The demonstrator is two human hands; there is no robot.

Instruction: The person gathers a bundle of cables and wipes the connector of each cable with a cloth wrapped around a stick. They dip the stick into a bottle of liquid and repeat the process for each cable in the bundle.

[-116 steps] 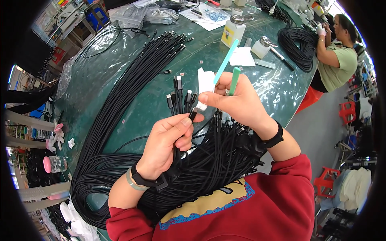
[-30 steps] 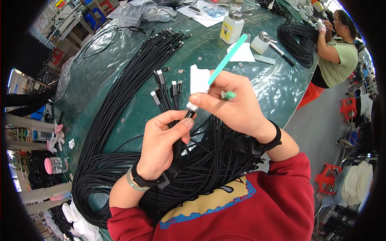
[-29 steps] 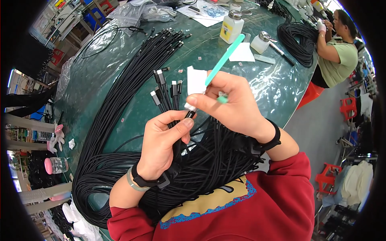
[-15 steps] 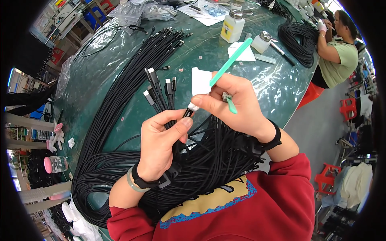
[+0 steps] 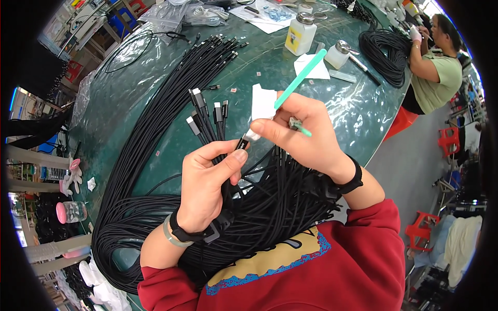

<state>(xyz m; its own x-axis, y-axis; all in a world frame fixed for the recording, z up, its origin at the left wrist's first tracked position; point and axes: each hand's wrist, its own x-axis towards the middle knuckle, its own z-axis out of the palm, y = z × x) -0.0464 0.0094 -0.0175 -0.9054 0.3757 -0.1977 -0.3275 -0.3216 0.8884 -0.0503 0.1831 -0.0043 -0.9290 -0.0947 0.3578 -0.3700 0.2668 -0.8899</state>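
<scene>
My left hand (image 5: 205, 179) is closed round a black cable, its thumb and index finger pinching the cable's plug (image 5: 241, 143). Several other cable plugs (image 5: 194, 124) with light metal tips fan out just above that hand. In the pinched fingers of my right hand (image 5: 307, 132) are a folded white cloth (image 5: 263, 103) and a green plastic stick (image 5: 301, 78). A short green end pokes out between the fingers below. The cloth's lower end is at the tip of the held plug. A large bundle of black cables (image 5: 270, 202) lies under my wrists.
A long sheaf of black cables (image 5: 161, 103) runs across the green table (image 5: 109, 124). Two bottles (image 5: 301, 33) and a white paper (image 5: 311, 67) stand or lie beyond my right hand. A coiled cable bundle (image 5: 384, 54) and a co-worker (image 5: 436, 62) are at the far right.
My right hand has shifted slightly right with the cloth and stick, and the cloth has drawn back a little from the plug. The left hand is nearly still.
</scene>
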